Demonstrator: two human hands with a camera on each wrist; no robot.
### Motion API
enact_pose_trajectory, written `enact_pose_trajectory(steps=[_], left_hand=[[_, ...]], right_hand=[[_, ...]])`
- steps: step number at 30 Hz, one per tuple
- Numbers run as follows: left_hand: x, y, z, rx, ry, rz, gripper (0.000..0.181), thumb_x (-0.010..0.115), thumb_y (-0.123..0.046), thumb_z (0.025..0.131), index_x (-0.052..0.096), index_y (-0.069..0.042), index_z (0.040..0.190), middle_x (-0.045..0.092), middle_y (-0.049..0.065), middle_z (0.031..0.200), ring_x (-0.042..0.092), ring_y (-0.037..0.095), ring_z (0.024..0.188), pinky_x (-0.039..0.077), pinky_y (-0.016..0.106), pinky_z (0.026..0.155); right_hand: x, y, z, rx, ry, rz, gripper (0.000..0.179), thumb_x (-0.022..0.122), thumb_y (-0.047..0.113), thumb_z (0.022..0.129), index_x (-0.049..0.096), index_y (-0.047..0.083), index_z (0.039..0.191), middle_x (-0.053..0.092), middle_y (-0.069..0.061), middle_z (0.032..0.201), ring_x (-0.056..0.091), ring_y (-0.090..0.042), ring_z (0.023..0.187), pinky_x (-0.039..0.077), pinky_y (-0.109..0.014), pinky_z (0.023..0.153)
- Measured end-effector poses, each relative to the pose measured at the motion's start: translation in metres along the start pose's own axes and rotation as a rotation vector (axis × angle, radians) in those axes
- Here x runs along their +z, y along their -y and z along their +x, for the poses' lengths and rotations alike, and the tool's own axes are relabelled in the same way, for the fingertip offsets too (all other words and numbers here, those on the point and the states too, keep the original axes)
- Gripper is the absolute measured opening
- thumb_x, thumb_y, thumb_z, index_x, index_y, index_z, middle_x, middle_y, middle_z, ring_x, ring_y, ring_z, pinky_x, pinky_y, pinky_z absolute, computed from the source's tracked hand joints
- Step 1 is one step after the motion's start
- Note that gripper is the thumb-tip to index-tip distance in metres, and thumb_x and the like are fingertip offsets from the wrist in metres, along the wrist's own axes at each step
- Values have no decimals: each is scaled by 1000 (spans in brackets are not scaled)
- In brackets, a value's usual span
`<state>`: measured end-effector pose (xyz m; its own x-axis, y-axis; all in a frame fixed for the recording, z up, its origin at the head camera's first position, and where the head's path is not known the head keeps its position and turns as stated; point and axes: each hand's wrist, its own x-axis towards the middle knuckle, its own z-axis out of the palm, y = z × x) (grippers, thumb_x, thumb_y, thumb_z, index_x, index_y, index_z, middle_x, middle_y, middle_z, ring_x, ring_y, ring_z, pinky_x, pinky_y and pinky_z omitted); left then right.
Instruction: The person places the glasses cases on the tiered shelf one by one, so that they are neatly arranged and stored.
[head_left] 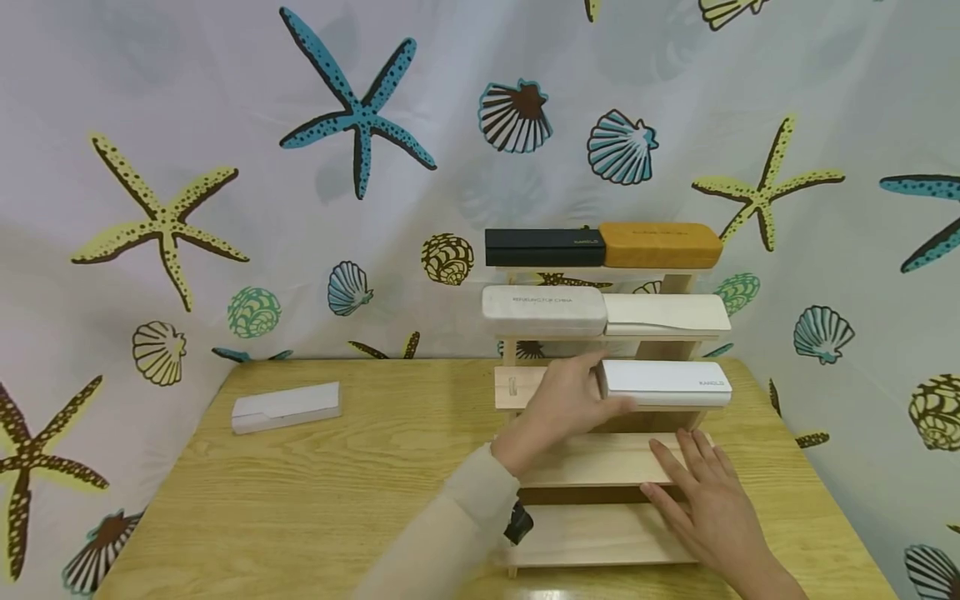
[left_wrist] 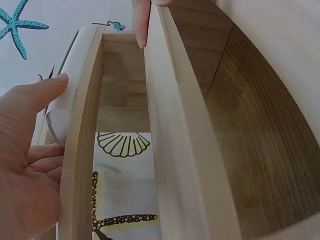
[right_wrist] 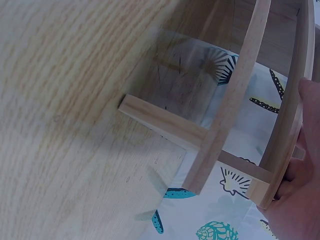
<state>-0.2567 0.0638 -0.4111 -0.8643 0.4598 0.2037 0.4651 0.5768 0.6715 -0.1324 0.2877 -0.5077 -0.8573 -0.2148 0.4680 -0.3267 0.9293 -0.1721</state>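
Observation:
My left hand (head_left: pixel 566 400) is at the left end of a white glasses case (head_left: pixel 667 383) on the middle shelf of a wooden stepped rack (head_left: pixel 600 533). Its thumb and fingers pinch that end; in the left wrist view the thumb rests against the case (left_wrist: pixel 65 107). My right hand (head_left: pixel 708 504) lies with fingers spread on the bare shelf below, its thumb near the front edge. From the right wrist, the hand (right_wrist: pixel 300 200) shows against the rack's edge, partly cut off by the frame.
Higher shelves carry a black case (head_left: pixel 543 247), an orange case (head_left: pixel 660 245), a grey case (head_left: pixel 543 310) and a cream case (head_left: pixel 667 313). Another white case (head_left: pixel 287 407) lies at the left of the wooden table (head_left: pixel 337 492). A patterned curtain (head_left: pixel 420 50) hangs behind.

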Motion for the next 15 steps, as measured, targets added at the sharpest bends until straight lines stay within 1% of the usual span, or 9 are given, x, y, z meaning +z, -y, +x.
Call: enact_pose_trajectory(steps=[2,3,4,6,7,8,11,13,15], left_hand=[[-4,3,-4,-8,-5,-3,84,80,-52,91,52,-6,155,73,11,134,71,22,119,54,34,107],[-6,5,-7,-10,-14,-6,81,79,-51,92,53,-6,154,69,12,141,68,26,128,52,39,112],[-8,7,-10,-12,-29,-5,77,77,-50,93,55,-8,153,64,12,149,61,29,138,50,41,114],[-13,13,-17,-3,-67,-15,70,75,-47,95,58,-8,150,66,11,146,63,30,136,51,43,113],[-15,16,-21,13,-94,-31,66,75,-44,95,61,-8,147,68,11,143,64,30,133,53,44,111],[-18,21,-25,40,-125,-49,61,76,-41,95,64,-6,144,70,12,139,66,30,130,54,45,109],[-28,35,-37,158,-232,-121,47,79,-29,94,70,-1,131,76,17,126,73,33,115,60,47,97],[-37,46,-45,222,-278,-166,40,80,-22,94,73,1,125,77,20,120,75,34,108,62,47,91],[-48,56,-55,231,-303,-194,36,79,-20,94,73,0,124,78,20,117,76,34,105,62,47,90]], right_hand=[[0,0,0,-3,-4,3,58,71,43,99,62,15,149,52,-30,154,46,-52,144,18,-49,133],[0,0,-1,-5,-6,5,59,71,43,99,61,15,149,52,-31,154,46,-52,144,13,-45,134],[0,0,-1,-5,-7,6,59,71,43,99,61,14,149,51,-31,155,46,-52,145,9,-40,135],[0,1,-1,-2,-6,11,59,71,42,99,61,14,150,51,-31,155,45,-53,145,8,-40,135],[-1,1,-1,-1,-5,13,59,71,42,99,61,15,150,51,-30,155,45,-53,145,7,-39,135],[-1,1,-1,1,-5,17,59,71,42,99,61,15,150,50,-30,156,45,-53,145,7,-39,135],[-2,2,-1,3,-6,27,59,71,42,99,61,15,150,50,-30,156,45,-53,145,10,-41,135],[-2,2,-1,3,-8,32,58,71,42,99,61,15,150,50,-30,156,45,-53,145,10,-41,135],[-2,3,-1,0,-11,33,58,72,42,99,61,15,150,51,-30,155,45,-53,145,11,-42,134]])
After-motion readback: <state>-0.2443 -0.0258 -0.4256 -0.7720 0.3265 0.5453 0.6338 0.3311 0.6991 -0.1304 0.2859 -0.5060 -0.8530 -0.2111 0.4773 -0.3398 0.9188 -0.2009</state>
